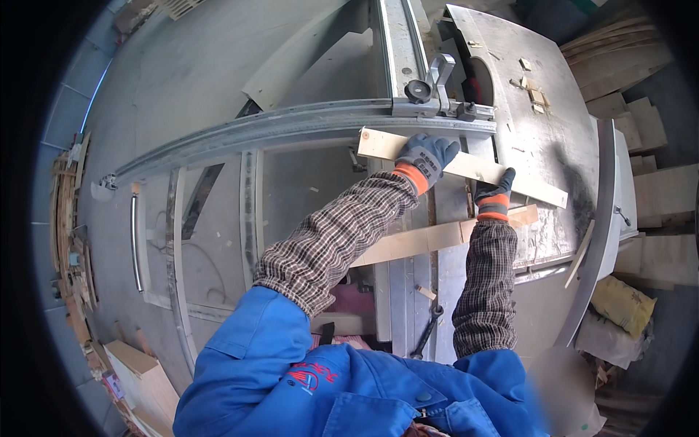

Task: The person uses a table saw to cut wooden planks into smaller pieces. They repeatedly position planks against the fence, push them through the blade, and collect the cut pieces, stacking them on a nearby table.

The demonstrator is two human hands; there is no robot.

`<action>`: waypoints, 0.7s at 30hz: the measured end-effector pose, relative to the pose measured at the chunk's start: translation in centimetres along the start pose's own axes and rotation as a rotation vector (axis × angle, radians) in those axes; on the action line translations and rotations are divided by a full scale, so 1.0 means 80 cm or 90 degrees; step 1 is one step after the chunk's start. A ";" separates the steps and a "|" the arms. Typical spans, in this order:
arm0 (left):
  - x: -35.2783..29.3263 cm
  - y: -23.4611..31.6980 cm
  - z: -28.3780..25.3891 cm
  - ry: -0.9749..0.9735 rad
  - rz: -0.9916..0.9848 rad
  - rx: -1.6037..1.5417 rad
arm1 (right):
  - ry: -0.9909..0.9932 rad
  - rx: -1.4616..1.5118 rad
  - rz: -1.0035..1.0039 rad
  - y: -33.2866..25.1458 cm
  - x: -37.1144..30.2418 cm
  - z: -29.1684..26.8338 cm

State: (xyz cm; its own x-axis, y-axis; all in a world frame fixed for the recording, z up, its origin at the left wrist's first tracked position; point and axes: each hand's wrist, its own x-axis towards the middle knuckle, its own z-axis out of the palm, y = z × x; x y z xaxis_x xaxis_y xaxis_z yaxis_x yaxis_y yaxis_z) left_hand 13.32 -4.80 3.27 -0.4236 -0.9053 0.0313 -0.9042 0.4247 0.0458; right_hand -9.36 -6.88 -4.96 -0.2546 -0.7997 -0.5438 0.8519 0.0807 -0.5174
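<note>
The left hand (pixel 426 156), back of the glove upward, comes in along a forearm slanting from the lower left, its bent fingers lying over the pale wooden board (pixel 477 168) and holding it left of its middle; the right hand (pixel 494 195), on a forearm rising almost straight from the lower edge, is at the board's near edge farther right, one digit reaching up against the wood, though how firmly its fingers close cannot be told. Both wear dark-and-grey work gloves with orange cuffs, and brown checked oversleeves (pixel 484 288) cover the forearms. Small dark lettering is printed on the back of the left glove, a red emblem with red characters is stitched on the blue jacket (pixel 255 342), and the yellow sack (pixel 621 306) at right bears blurred dark printing. The board is long, narrow and straight-edged, light cream in colour, with a round reddish mark near its left end and a tiny dark spot near its right; it lies aslant across the sliding-table saw (pixel 451 273), just on the near side of the metal crosscut fence (pixel 291 120), its right end lower in view, while a second pale strip (pixel 415 242) lies nearer the body, passing behind the left forearm
</note>
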 end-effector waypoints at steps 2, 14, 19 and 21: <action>0.010 -0.008 0.008 -0.025 0.004 -0.024 | 0.008 0.008 0.002 0.004 0.009 0.004; 0.085 -0.007 0.087 0.236 -0.107 0.083 | 0.046 -0.627 0.054 -0.045 0.075 0.013; 0.094 -0.010 0.104 0.295 -0.093 0.140 | 0.030 -0.727 0.055 -0.040 0.075 0.013; 0.098 -0.007 0.104 0.285 -0.086 0.143 | 0.015 -0.720 0.026 -0.035 0.059 0.028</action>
State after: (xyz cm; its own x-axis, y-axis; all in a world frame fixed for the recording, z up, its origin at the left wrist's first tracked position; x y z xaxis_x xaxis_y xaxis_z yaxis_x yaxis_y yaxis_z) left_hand 10.07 -12.24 -4.82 -0.2819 -0.8383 0.4666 -0.9594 0.2478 -0.1345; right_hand -11.90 -12.21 -4.61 -0.2550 -0.7737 -0.5799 -0.0407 0.6078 -0.7930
